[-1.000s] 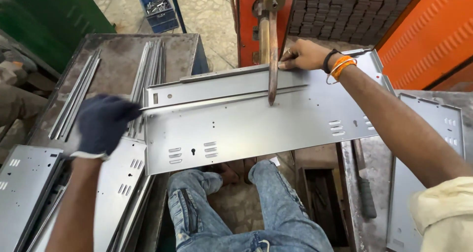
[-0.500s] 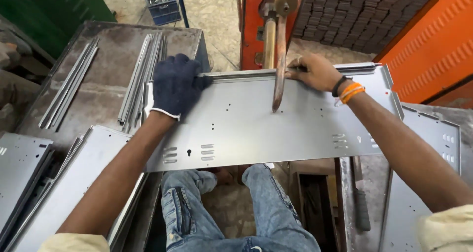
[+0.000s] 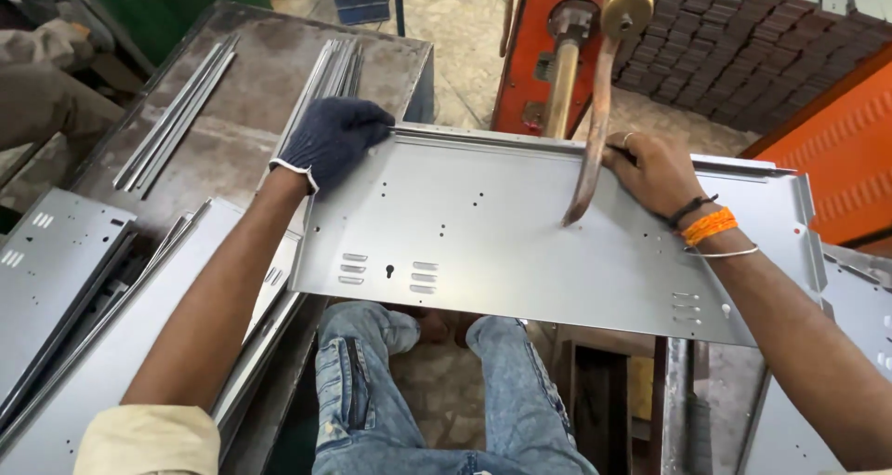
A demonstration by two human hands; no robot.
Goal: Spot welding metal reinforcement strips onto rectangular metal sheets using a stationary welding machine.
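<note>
The sheet-metal panel [image 3: 520, 243] lies flat across mid-frame, over the person's knees, under the copper electrode arm [image 3: 591, 131] of the spot welder [image 3: 557, 57]. It looks thin, stiff, light but sharp-edged and slick, best held at the folded far rim. The gloved left hand [image 3: 334, 140] presses its upper-left corner; the bare right hand [image 3: 655, 173] lies flat by the electrode tip. Neither grip is closed around it. Metal strips [image 3: 177, 112] lie on the counter [image 3: 251, 122] at upper left.

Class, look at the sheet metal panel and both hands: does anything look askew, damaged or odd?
One oddity: only the left hand wears a glove; the right hand is bare, right beside the copper arm touching the panel. The panel itself lies flat, slightly angled, with no visible dents or damage.
</note>
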